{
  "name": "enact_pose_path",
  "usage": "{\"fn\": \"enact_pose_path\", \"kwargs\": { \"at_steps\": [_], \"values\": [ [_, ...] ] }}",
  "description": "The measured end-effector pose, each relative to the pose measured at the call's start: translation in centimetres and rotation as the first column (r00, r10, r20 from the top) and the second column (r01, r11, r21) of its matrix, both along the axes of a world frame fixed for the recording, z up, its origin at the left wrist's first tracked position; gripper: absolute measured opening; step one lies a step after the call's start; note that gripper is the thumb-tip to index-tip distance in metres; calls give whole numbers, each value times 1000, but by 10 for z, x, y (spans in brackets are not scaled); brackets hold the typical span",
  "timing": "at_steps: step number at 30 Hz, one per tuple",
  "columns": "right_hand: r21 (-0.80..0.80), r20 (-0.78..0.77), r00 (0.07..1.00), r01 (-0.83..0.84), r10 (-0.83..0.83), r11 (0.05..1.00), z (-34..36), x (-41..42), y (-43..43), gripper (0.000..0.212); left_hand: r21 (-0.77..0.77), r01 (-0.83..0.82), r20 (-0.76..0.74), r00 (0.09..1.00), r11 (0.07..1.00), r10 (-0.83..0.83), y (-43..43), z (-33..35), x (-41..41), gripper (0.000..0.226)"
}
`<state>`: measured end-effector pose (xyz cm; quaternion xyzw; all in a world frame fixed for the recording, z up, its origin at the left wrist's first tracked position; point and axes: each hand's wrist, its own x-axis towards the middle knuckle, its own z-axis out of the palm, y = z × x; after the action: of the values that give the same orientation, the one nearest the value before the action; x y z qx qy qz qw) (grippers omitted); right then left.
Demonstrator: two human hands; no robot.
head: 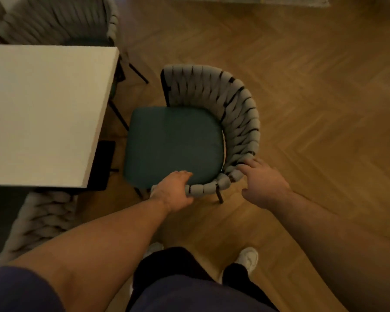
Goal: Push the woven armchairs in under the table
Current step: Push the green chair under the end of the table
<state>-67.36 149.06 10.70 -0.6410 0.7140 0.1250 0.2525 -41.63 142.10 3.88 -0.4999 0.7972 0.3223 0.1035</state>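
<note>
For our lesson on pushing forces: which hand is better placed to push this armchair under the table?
Probably the right hand: its open fingers sit on the armchair's woven back, opposite the table. The left hand grips the side arm.

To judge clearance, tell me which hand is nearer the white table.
Left. The left hand grips the armchair by its woven arm, just off the corner of the table; the right hand rests on the curved back, farther away.

Grey woven armchair (234, 113) beside white table (43, 109)
</note>
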Motion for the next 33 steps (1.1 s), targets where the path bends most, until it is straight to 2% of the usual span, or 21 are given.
{"fn": "enact_pose_path", "kwargs": {
  "at_steps": [8,14,17,24,30,33],
  "values": [
    [130,-72,927,-357,368,925,-14,-90,-77,75,99,-223,-30,973,970,227,13,-12,-89,95],
    [129,-96,859,-491,503,862,-33,-118,-168,71,182,-285,-10,957,941,291,-17,-39,-129,101],
    [148,-114,797,-577,594,803,-37,-127,-201,74,220,-338,-8,938,915,348,-33,-41,-142,104],
    [290,-154,527,-784,836,548,-67,-142,-288,79,301,-463,45,880,834,473,-49,-43,-182,109],
    [413,-103,155,-892,983,184,-104,-142,-368,88,375,-618,159,777,691,610,-54,-61,-232,121],
    [442,-47,16,-896,999,35,-115,-143,-398,102,350,-669,180,735,656,654,-67,-67,-264,109]
  ]
}}
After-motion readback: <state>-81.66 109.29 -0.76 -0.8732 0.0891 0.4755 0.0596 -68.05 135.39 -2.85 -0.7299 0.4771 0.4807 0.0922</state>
